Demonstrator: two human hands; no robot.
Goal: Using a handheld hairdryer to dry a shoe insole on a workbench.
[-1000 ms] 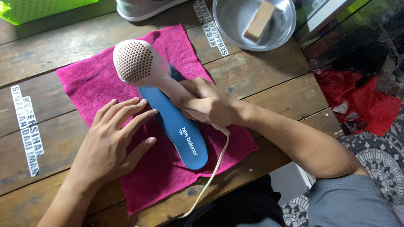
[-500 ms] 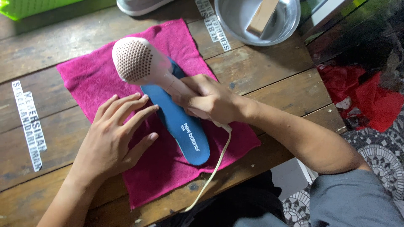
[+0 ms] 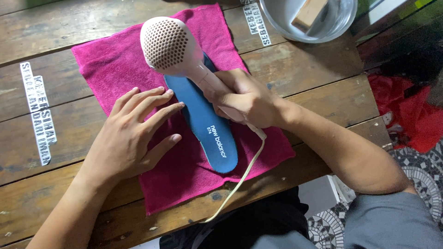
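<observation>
Lying lengthwise on a magenta towel (image 3: pixel 106 64), a blue shoe insole (image 3: pixel 207 127) runs from under the head of a pale pink hair dryer (image 3: pixel 173 46) down toward the near edge of the wooden table (image 3: pixel 55 27), its heel end bare and its toe end hidden beneath the dryer. The right hand (image 3: pixel 242 99) is clamped around the dryer's handle, fingers wrapped over it, holding the perforated back of the dryer up toward the camera with the nozzle facing down at the insole. A cream cord (image 3: pixel 244 173) leaves the bottom of the handle, crosses the towel's lower corner and drops off the table edge. The left hand (image 3: pixel 134 136) lies flat on the towel just beside the insole, fingers spread apart and empty, the fingertips at the insole's left edge. Compared with half a second ago, the dryer, both hands and the insole keep almost the same arrangement; the left fingers have closed in slightly toward the insole, and the view has tilted so the towel and table sit lower in the frame. At the far right of the table stands a round metal bowl (image 3: pixel 344 23) with a tan rectangular block (image 3: pixel 310 13) resting inside it. White stencilled strips (image 3: pixel 39 113) mark the table planks to the left, and red cloth (image 3: pixel 410 115) lies on the patterned floor beyond the table's right edge.
</observation>
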